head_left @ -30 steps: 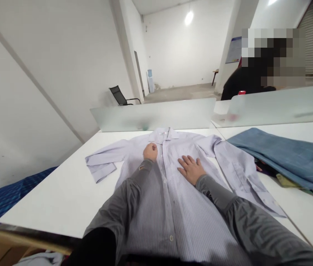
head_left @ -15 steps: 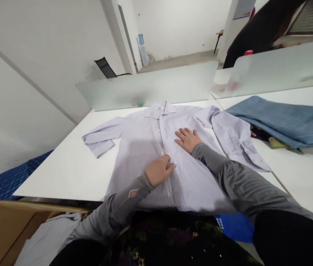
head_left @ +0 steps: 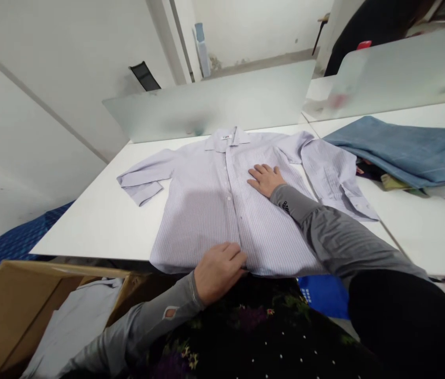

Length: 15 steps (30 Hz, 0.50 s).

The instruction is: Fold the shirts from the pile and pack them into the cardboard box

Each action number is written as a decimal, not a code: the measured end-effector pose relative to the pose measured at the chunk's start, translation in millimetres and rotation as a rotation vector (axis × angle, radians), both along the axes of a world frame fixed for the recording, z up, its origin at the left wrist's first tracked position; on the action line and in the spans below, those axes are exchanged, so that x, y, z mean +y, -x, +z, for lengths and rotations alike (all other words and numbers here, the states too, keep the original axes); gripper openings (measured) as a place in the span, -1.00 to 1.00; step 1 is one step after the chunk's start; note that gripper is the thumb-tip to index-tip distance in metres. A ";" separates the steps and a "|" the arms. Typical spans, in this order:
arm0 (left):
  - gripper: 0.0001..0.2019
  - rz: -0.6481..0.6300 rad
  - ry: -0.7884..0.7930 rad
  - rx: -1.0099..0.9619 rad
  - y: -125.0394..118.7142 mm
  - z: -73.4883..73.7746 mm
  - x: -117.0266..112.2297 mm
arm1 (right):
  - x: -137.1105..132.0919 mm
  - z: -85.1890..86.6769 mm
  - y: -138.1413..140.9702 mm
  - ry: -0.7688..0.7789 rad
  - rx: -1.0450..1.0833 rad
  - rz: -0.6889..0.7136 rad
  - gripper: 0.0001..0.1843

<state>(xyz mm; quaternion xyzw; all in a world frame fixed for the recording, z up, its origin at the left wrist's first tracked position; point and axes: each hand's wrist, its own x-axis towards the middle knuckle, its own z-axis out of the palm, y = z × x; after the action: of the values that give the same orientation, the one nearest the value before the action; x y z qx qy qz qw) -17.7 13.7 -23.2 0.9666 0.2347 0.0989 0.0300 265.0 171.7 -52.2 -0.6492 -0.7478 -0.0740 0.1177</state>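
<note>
A pale lilac striped button-up shirt (head_left: 202, 205) lies front side up on the white table, its collar toward the far edge. Both sleeves are spread outward, the left one folded back on itself. My left hand (head_left: 220, 271) is at the near hem, its fingers closed on the shirt where the button placket ends; the fingertips are partly hidden. Flat on the shirt's right chest rests my right hand (head_left: 265, 180), fingers spread.
Folded blue jeans (head_left: 407, 152) lie on other clothes at the right of the table (head_left: 76, 226). A frosted divider (head_left: 214, 100) lines the back edge. At the lower left stands a cardboard box (head_left: 21, 295) with pale cloth (head_left: 76, 321) inside. Behind the divider, a person (head_left: 364, 31) is partly visible.
My left hand has moved from the middle of the placket down to the bottom hem and closed there. My right hand stays on the chest. The view has tilted downward slightly.
</note>
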 end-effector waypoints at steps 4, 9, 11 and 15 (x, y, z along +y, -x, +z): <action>-0.80 -0.156 -0.196 -0.021 -3.1 -14.3 -1.7 | -0.8 1.6 0.5 0.009 -0.012 -0.003 -0.40; -0.78 -0.275 -0.418 -0.131 -10.0 -27.4 -0.6 | -1.0 2.2 -0.7 0.015 -0.015 -0.009 -0.41; -0.79 -0.299 -0.474 -0.176 -8.3 -27.8 0.5 | -0.8 2.0 -1.1 0.014 -0.013 -0.015 -0.42; -0.77 -0.297 -0.543 -0.178 2.7 -22.6 1.6 | -1.1 0.7 -1.2 0.000 -0.007 -0.011 -0.43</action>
<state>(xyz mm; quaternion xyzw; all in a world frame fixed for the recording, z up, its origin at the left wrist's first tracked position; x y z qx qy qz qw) -20.4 15.3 -45.8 0.9505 0.0525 0.2366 -0.1943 266.2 170.6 -51.5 -0.6531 -0.7446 -0.0770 0.1144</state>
